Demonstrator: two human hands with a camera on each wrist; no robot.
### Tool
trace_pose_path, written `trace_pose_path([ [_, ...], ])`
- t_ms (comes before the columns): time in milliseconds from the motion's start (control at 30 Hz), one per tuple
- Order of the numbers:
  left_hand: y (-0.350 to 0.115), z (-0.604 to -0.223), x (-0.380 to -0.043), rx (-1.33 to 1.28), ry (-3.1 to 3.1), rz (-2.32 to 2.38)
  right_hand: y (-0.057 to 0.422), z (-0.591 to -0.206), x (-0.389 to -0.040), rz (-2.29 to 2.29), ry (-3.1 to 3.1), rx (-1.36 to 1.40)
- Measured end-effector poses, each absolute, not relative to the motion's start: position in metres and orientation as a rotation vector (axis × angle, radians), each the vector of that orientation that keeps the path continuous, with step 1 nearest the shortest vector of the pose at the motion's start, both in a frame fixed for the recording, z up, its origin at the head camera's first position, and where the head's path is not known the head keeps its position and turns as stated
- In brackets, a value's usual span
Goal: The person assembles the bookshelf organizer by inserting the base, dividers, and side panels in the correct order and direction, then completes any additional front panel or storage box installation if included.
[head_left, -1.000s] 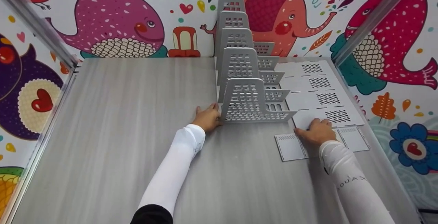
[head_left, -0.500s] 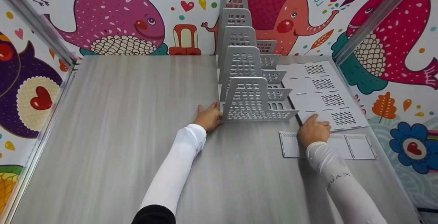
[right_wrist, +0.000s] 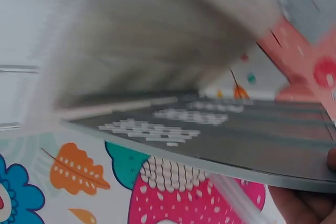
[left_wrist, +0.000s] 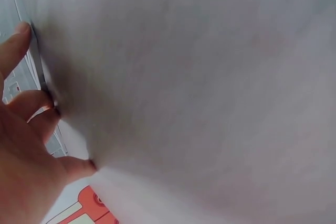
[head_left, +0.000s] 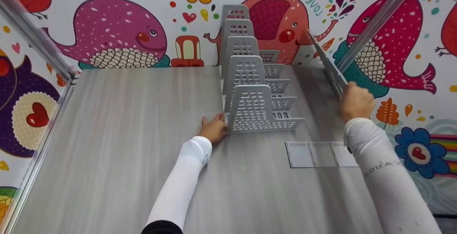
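Observation:
A grey file rack [head_left: 251, 109] with several perforated upright dividers stands on the table, right of the middle. Beside its near left corner is my left hand [head_left: 213, 128], fingers touching the rack's edge. In the left wrist view the fingertips [left_wrist: 22, 29] reach that edge and the thumb comes down on the tabletop. My right hand [head_left: 357, 101] grips the near end of a large flat grey panel [head_left: 328, 62], which is tilted up nearly on edge in the air. The right wrist view shows the panel [right_wrist: 252, 153] with slotted patches, part of the hand [right_wrist: 299, 205] below it.
A smaller flat panel [head_left: 300, 155], split into sections, lies on the table [head_left: 117, 148] in front of the rack, its right end behind the right sleeve [head_left: 378, 155]. Metal posts [head_left: 382, 19] and cartoon-printed walls [head_left: 117, 30] enclose the table.
The slotted panel lay flat on the table to the right of the rack; my right hand has taken hold of it and lifted it up on edge. My left hand stays at the rack.

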State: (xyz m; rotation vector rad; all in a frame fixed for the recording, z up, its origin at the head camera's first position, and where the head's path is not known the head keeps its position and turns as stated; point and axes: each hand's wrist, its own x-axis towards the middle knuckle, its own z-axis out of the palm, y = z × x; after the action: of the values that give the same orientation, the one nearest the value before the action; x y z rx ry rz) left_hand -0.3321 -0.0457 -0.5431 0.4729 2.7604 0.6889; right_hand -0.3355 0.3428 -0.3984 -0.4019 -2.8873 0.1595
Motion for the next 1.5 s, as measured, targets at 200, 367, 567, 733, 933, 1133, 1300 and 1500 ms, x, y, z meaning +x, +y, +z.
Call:
trace_pose_path([
  [200,-0.042,-0.551,-0.327,0.490,2.754,0.700,0.346,-0.362,-0.346,0.336,-2.706,-0.583],
  [367,-0.044,-0.547,-0.332,0.481,2.794,0.687,0.327,-0.320,-0.353,0.553,-2.567,-0.582],
  [567,-0.047,-0.546,-0.335,0.505,2.838,0.700,0.305,-0.271,-0.351,0.623,-2.508,-0.524],
  [733,-0.050,-0.547,-0.334,0.526,2.841,0.731,0.288,-0.235,-0.343,0.582,-2.482,-0.455],
  [933,-0.055,-0.549,-0.327,0.589,2.813,0.655,0.271,-0.206,-0.329,0.512,-2.397,-0.357],
  [1133,-0.064,-0.521,-0.312,0.619,2.743,0.419,0.248,-0.183,-0.315,0.698,-2.296,-0.287],
  [1300,-0.072,-0.469,-0.299,0.541,2.736,0.353,0.222,-0.175,-0.311,0.762,-2.206,-0.162],
  [1500,-0.072,-0.430,-0.298,0.584,2.799,0.814,0.191,-0.169,-0.306,0.866,-2.108,-0.024],
])
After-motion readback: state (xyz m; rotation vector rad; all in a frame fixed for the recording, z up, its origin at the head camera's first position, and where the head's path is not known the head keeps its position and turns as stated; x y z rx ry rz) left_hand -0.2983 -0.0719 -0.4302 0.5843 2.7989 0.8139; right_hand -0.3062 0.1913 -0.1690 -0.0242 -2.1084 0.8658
